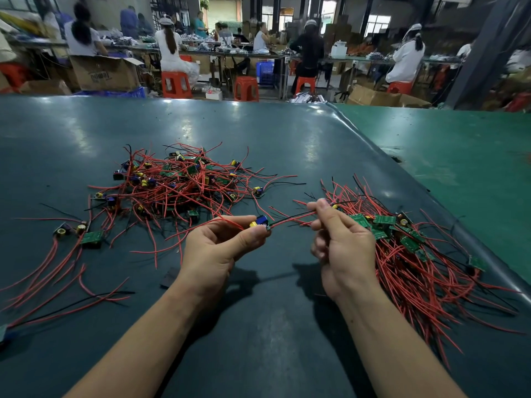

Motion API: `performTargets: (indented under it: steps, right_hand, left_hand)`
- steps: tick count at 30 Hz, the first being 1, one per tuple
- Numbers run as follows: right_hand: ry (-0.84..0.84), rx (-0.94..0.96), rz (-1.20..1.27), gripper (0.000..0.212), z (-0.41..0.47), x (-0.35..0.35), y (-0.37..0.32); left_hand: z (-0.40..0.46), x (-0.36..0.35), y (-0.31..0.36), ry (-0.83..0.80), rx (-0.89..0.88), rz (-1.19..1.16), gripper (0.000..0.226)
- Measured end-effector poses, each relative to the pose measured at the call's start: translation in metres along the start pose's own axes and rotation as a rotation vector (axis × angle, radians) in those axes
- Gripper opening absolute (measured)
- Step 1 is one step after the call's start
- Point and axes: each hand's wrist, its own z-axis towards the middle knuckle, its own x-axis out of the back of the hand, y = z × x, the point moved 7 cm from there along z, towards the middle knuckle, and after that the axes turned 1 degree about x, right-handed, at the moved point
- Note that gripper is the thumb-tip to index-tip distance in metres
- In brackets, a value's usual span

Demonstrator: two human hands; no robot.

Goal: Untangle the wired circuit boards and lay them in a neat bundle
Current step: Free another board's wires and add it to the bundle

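Between fingertips: left hand (pixel 221 242) pinches circuit board (pixel 261 222); right hand (pixel 339 239) pinches its wires (pixel 290 218) (axis left-right); neat bundle (pixel 408 254) just beyond right fingers.

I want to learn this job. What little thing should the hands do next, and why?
Probably carry the board over to the tidy bundle on the right and lay it there, wires pointing the same way. The left hand pinches one small circuit board, lifted clear of the tangled pile, and the right hand pinches its wires pulled out straight, so it looks free.
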Motion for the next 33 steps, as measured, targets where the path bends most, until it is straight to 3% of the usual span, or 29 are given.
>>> performTargets:
  steps: [9,13,16,18,21,24,25,28,30,33]
  right_hand:
    - [0.337,0.256,-0.139,0.03,0.007,0.03,-0.01]
    - [0.382,0.312,-0.154,0.013,0.006,0.032,-0.011]
    - [0.331,0.424,-0.346,0.029,0.003,0.026,-0.017]
    - [0.295,0.467,-0.414,0.031,0.0,0.024,-0.019]
    - [0.226,0.336,-0.426,0.033,0.005,0.023,-0.009]
    - [0.032,0.166,-0.553,0.045,0.013,0.019,0.009]
    - [-0.014,0.158,-0.609,0.044,0.013,0.018,0.01]
    - [-0.039,0.216,-0.696,0.003,0.012,0.014,0.001]
    - [-0.079,0.21,-0.674,0.012,0.01,0.011,0.0]
    - [-0.154,0.189,-0.706,0.01,0.002,0.0,0.001]
  left_hand:
    - [-0.001,-0.001,-0.001,-0.023,-0.018,0.06,0.033]
    - [-0.001,-0.002,-0.001,-0.028,-0.022,0.073,0.033]
    - [0.0,0.0,0.0,-0.022,-0.046,0.084,0.041]
    - [0.0,0.001,0.002,-0.023,-0.069,0.077,0.032]
    - [0.0,0.004,0.005,-0.006,-0.129,0.055,0.033]
    - [0.002,0.01,0.01,0.061,-0.173,0.063,0.026]
    - [0.003,0.013,0.011,0.091,-0.187,0.084,0.028]
    - [0.004,0.015,0.015,0.116,-0.201,0.091,0.057]
    - [0.004,0.012,0.014,0.082,-0.137,-0.016,0.072]
    - [0.004,0.009,0.014,0.04,-0.056,-0.095,0.071]
